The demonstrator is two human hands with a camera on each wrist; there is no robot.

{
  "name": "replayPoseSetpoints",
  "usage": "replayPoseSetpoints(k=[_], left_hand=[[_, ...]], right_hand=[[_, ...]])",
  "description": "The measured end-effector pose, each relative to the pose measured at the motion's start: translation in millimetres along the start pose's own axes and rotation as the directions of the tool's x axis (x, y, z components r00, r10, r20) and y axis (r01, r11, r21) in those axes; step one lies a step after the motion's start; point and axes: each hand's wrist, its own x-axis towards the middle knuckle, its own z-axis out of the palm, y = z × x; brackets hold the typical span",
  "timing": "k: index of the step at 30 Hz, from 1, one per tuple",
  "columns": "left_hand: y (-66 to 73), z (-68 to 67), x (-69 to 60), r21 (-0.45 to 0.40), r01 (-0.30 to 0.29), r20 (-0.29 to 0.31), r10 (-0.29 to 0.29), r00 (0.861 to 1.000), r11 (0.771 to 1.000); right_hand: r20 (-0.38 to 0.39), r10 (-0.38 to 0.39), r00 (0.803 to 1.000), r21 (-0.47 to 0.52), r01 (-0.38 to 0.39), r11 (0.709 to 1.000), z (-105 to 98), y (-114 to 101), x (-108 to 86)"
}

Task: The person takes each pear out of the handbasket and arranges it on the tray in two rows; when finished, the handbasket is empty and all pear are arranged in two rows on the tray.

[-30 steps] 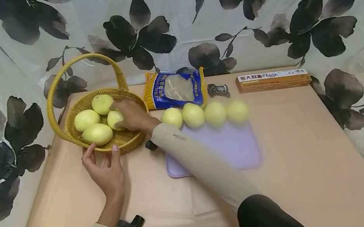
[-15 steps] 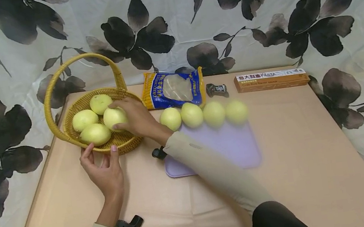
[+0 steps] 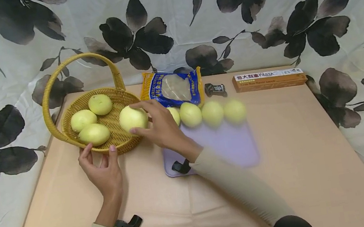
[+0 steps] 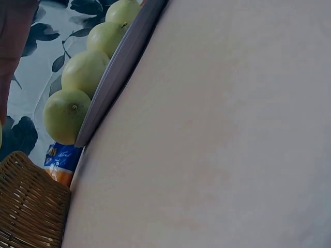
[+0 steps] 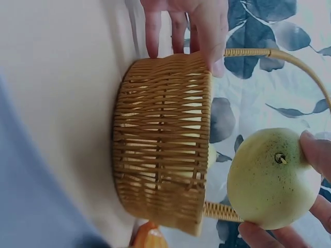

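Observation:
In the head view my right hand [image 3: 166, 125] holds a pale yellow-green pear [image 3: 132, 120] over the right side of the woven basket [image 3: 128, 143]. The right wrist view shows this pear [image 5: 274, 178] from its speckled stem end, with fingertips around it. Three more pears [image 3: 94, 135] lie in the basket's left half. At the basket's near side, my left hand [image 3: 105, 178] touches the wall and rim, its fingers extended along the outside. A purple tray [image 3: 222, 146] stands to the right, with several pears [image 3: 191, 114] in a row along its far edge.
Behind the tray lies a blue and yellow pasta bag [image 3: 175, 89], partly behind the pears. Right of it are a small black packet [image 3: 215, 90] and an orange and white pasta box [image 3: 270, 80]. The basket's tall handle [image 3: 54, 85] arches over its opening. Floral cloth [image 3: 185, 18] hangs behind the table.
My right hand has drawn the pear rightward and up, away from the other three in the basket. The left hand has stayed at the basket's near side.

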Motion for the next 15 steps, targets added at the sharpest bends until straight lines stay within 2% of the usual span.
replayPoseSetpoints(k=[3, 7, 15], left_hand=[[-0.7, -0.1, 0.0, -0.002, 0.001, 0.002, -0.001, 1.000, 1.000], [0.4, -0.4, -0.5, -0.009, 0.005, 0.003, -0.005, 1.000, 1.000], [0.2, 0.1, -1.1, -0.034, -0.012, 0.001, 0.013, 1.000, 0.999]], right_hand=[[-0.022, 0.025, 0.999, 0.040, -0.024, 0.999, -9.6, 5.0, -16.2], [-0.043, 0.041, 0.998, 0.039, -0.040, 0.998, -18.8, 14.6, -36.9], [-0.019, 0.089, 0.996, 0.023, -0.088, 0.996, -26.4, 31.7, -73.4]])
